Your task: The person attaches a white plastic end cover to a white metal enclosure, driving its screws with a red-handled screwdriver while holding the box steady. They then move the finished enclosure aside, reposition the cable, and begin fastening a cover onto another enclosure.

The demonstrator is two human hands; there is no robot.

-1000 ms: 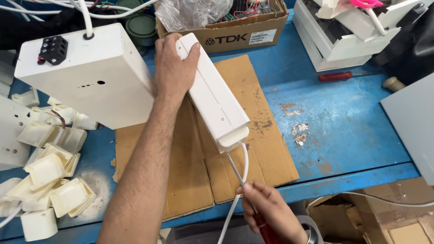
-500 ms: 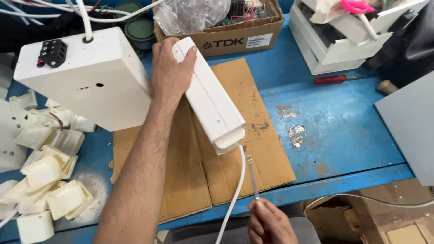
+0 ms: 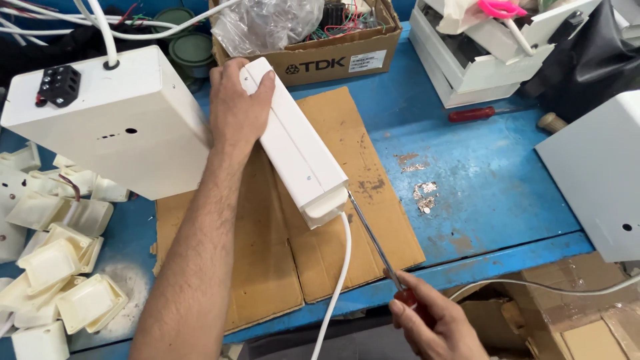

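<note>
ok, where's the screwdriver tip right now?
Head view, centre: the screwdriver, in the right hand, has its tip at the long white casing's near end, beside the white cable.

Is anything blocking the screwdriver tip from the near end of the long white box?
Nothing visible. The screwdriver in the right hand already reaches the long white box, beside its white cable.

A workshop, probably for electrical repair: a scuffed blue counter carries white housings, loose cables, a cardboard parts box and a spare screwdriver.
</note>
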